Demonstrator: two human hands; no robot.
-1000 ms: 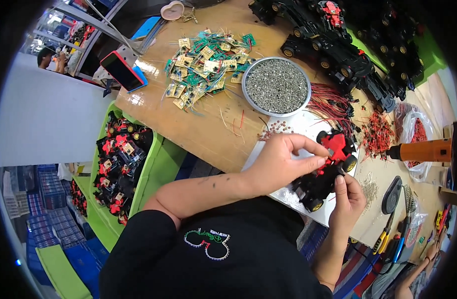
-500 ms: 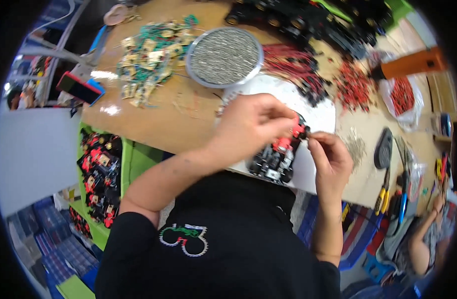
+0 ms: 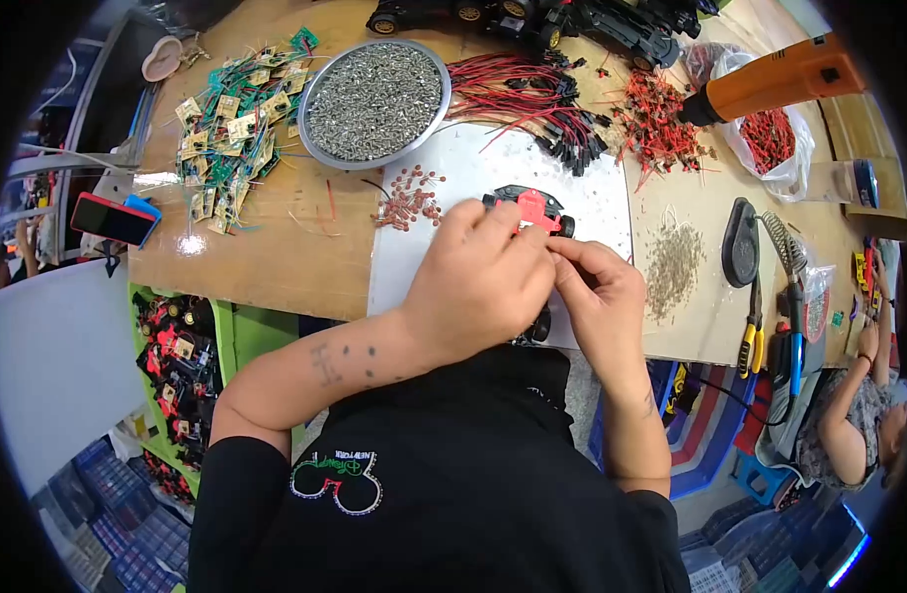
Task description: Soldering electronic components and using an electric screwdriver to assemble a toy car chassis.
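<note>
A toy car chassis (image 3: 535,204) in black and red lies on a white sheet (image 3: 473,153) before me, its near part mostly covered by my hands. My left hand (image 3: 488,277) is over it with the fingers curled together. Close against those fingertips, my right hand (image 3: 604,292) is closed in a pinch at the chassis's right side. Whatever sits between the fingers of either hand is hidden or too small to make out. Small reddish-brown discs with leads (image 3: 410,200) are heaped just left of the chassis.
A round tray of screws (image 3: 374,104), wired circuit boards (image 3: 241,124) and red-black wires (image 3: 513,94) lie beyond. Rightward are an orange tool (image 3: 780,79), small metal pieces (image 3: 674,262), yellow-handled pliers (image 3: 751,336) and a blue-handled tool (image 3: 795,341). A green crate (image 3: 261,336) holds more chassis. A co-worker (image 3: 849,425) sits right.
My left hand has turned over and come down across the chassis, hiding more of it. My right hand has moved left, against the left fingers. The view has shifted slightly.
</note>
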